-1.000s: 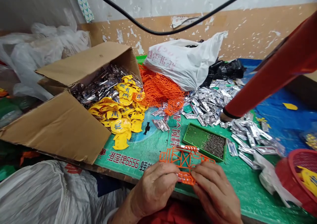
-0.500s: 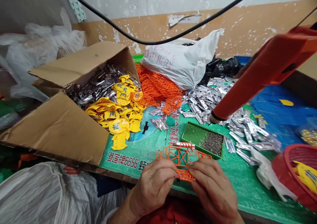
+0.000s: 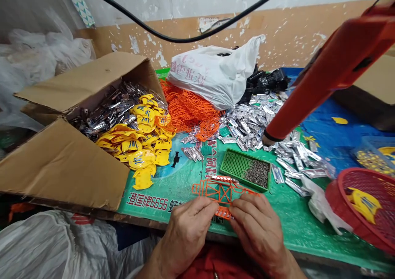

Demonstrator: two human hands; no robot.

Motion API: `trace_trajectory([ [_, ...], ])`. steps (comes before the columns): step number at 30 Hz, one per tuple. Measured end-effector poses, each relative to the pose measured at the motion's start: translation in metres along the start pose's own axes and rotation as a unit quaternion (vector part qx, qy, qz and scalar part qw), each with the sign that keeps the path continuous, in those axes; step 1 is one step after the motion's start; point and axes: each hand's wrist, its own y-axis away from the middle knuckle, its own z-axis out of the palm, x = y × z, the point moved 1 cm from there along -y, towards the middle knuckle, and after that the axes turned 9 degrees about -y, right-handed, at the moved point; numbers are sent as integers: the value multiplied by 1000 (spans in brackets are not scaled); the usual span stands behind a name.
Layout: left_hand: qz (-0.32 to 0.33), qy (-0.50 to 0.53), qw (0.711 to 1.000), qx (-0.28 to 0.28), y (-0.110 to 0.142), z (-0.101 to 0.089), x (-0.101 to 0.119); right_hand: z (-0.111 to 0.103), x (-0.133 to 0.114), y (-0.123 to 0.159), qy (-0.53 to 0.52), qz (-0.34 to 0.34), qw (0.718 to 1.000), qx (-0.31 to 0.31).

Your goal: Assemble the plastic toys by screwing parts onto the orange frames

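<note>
Low in the head view, my left hand (image 3: 191, 223) and my right hand (image 3: 258, 223) pinch an orange plastic lattice frame (image 3: 219, 193) between them at the table's front edge. Shiny silver pieces sit on the frame's upper and lower bars. My fingers hide part of its lower side. Just beyond the frame is a green tray (image 3: 233, 166) with small dark screws (image 3: 258, 174) heaped at its right end. To its right hangs a red power screwdriver (image 3: 296, 100), tip down, touched by neither hand.
A tipped cardboard box (image 3: 101, 163) spills yellow printed pieces (image 3: 143, 157) and silver parts. Behind lie piled orange frames (image 3: 189, 108) and a white plastic bag (image 3: 212, 75). Silver plates (image 3: 256, 124) spread right of centre. A red basket (image 3: 335, 196) stands at the right; a black cable (image 3: 173, 39) hangs above.
The view has turned slightly right, so the surroundings sit further left. Both hands keep hold of the orange frame, and a silver piece now shows more clearly on its lower bar.
</note>
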Motion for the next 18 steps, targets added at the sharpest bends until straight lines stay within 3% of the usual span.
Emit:
trace_trajectory([
  [5, 39, -58, 997, 17, -3, -8, 2, 1, 0, 4, -49, 1, 999, 2],
  [13, 43, 1, 999, 19, 1, -11, -5, 5, -4, 9, -75, 12, 996, 47],
  [18, 32, 19, 999, 15, 2, -6, -9, 7, -6, 3, -47, 18, 998, 31],
])
